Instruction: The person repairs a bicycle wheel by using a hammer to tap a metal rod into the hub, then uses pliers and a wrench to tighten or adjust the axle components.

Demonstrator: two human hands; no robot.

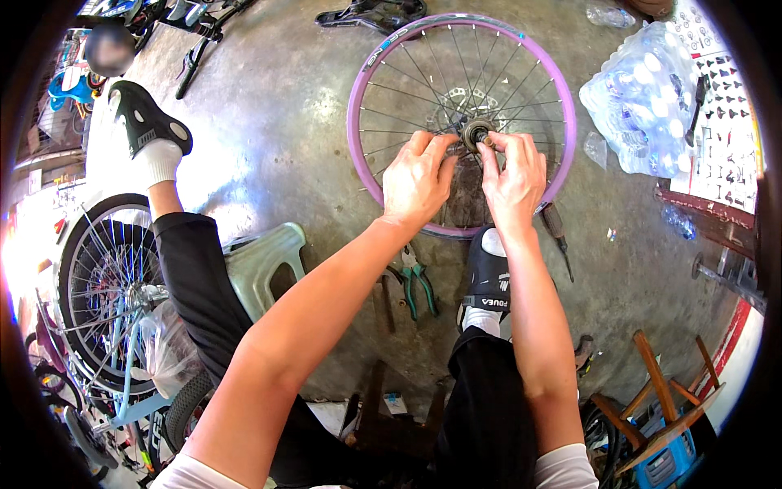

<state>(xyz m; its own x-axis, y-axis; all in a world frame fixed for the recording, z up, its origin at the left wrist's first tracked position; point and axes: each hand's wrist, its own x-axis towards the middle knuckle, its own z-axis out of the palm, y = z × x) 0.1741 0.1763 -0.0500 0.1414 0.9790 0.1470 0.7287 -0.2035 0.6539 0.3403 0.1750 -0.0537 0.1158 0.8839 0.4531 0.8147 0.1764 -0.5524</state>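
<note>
A bicycle wheel (563,106) with a pale purple rim lies on the floor in front of me. Its hub (474,129) faces up, with a brake disc (458,99) beyond it and an axle end sticking out. My right hand (515,175) pinches at that axle end between thumb and fingers. Just left of the hub, my left hand (417,181) has its fingers curled over the spokes; whatever its fingertips hold is hidden. Near the rim lies a screwdriver (555,222) with a dark handle. Green-handled pliers (415,285) rest on the floor closer to me.
A shrink-wrapped pack of bottles (639,110) stands to the right. At the lower right is a wooden stool (656,383). A pale green plastic stool (261,265) and a bicycle's wheel (69,277) are at left. A black saddle (371,12) lies at the far edge.
</note>
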